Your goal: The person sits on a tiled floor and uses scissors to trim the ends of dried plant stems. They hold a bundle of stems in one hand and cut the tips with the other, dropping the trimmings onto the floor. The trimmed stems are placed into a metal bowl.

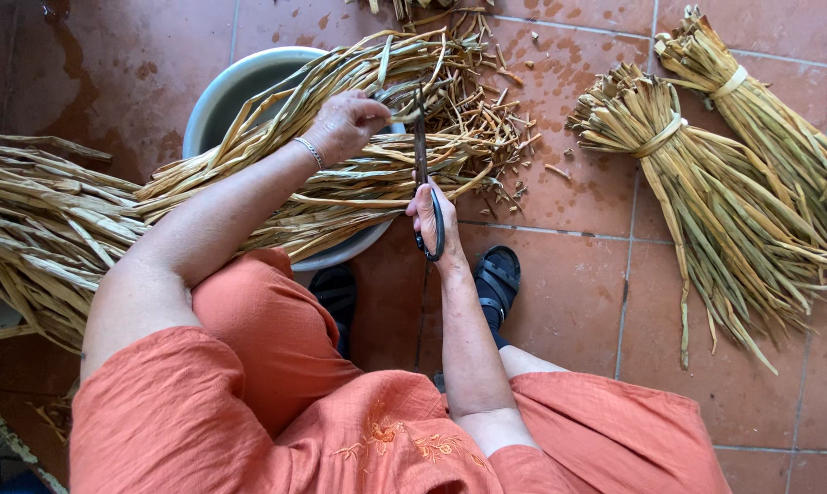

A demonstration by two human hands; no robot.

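Note:
A long bundle of dried, straw-coloured leaves [340, 183] lies across a pale basin [240, 87] in front of me. My left hand [345, 123], a thin bracelet on its wrist, grips the leaves near their right ends. My right hand [427, 215] is closed on the dark handles of a pair of scissors [423, 155]. The blades point up into the leaf ends, just right of my left hand. Several short cut pieces [505, 137] lie on the tiles beyond the blades.
Two tied bundles of the same leaves [706, 183] lie on the red tiled floor at the right. A loose pile of leaves [38, 229] lies at the left. My feet in black sandals [498, 279] rest below the basin; orange clothing covers my lap.

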